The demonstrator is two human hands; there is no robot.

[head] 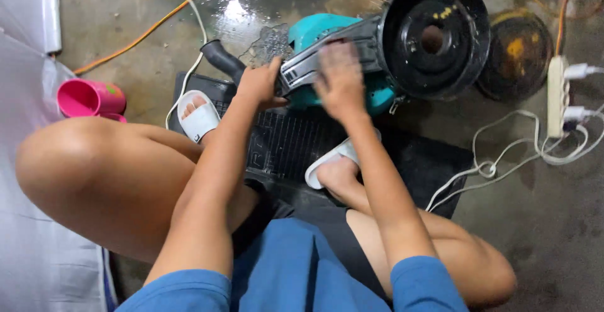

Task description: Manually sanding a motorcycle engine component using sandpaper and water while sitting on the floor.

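Below, both hands on teal machine (327, 60): left hand (259, 85) gripping, right hand (340, 76) flat.

A stained grey concrete floor (541, 224) is seen, wet and glaring at twelve o'clock where overhead light is reflected. A black ribbed rubber mat (421, 161) is laid at centre. A thin orange cable (145, 33) is trailed at eleven o'clock, a white power strip (557, 95) with coiled white cords at three, and pink plastic cups (88, 98) beside clear plastic sheeting (38, 261) at nine.
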